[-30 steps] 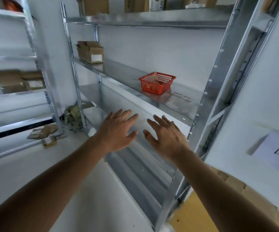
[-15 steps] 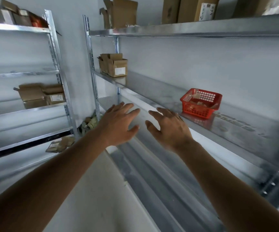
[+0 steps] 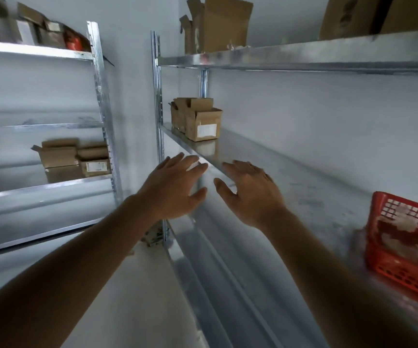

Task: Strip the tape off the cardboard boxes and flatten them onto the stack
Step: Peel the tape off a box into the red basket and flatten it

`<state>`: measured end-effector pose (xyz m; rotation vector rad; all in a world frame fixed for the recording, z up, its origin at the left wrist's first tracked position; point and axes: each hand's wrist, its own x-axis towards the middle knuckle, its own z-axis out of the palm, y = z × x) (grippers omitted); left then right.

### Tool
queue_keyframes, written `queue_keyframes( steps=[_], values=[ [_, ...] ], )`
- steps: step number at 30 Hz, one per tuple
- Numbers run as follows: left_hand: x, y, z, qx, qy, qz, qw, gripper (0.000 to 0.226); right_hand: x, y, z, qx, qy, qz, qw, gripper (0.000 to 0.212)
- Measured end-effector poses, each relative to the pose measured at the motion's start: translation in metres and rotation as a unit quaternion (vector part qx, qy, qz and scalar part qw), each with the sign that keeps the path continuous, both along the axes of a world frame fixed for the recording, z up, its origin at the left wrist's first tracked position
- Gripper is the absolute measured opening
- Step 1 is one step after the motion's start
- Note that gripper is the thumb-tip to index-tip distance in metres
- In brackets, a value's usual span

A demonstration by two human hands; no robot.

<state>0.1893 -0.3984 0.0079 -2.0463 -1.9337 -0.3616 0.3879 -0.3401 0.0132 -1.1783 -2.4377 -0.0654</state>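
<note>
Both your hands are up in front of the steel shelf (image 3: 265,156), left hand (image 3: 175,188) and right hand (image 3: 250,194) with fingers spread wide and holding nothing. The small labelled cardboard box (image 3: 202,124) sits at the far left end of that shelf, well beyond your fingertips. Reach in with a hand on each side wall, and lift it level so the open flaps don't catch its neighbour.
</note>
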Motion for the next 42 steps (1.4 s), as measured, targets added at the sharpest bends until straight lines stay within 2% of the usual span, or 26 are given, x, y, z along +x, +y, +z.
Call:
queue_keyframes(
  steps=[5,11,19,29,32,38,42],
  values=[
    [-0.070,0.081,0.007,0.027,-0.010,0.005,1.000,0.065,-0.070,0.089,0.008,0.007,0.015,0.009,1.000,0.062],
    [-0.167,0.181,-0.003,0.044,-0.003,-0.031,0.999,0.062,-0.157,0.179,0.000,0.025,-0.011,-0.034,0.999,0.059],
    [-0.292,0.321,0.004,0.044,0.004,-0.096,0.994,0.061,-0.254,0.293,-0.004,-0.039,-0.032,-0.084,0.995,0.069],
    [-0.352,0.483,-0.011,0.027,-0.014,-0.142,0.989,0.062,-0.334,0.431,0.006,-0.015,-0.014,-0.119,0.993,0.067],
    [-0.361,0.522,-0.018,0.018,-0.020,-0.151,0.988,0.071,-0.347,0.468,0.011,0.013,-0.031,-0.128,0.991,0.070],
    [-0.375,0.574,-0.031,0.037,-0.054,-0.205,0.977,0.054,-0.369,0.516,0.014,0.083,-0.067,-0.129,0.986,0.068],
    [-0.386,0.598,-0.044,0.034,-0.073,-0.249,0.965,0.048,-0.378,0.523,0.017,0.111,-0.132,-0.163,0.972,0.065]
  ],
)
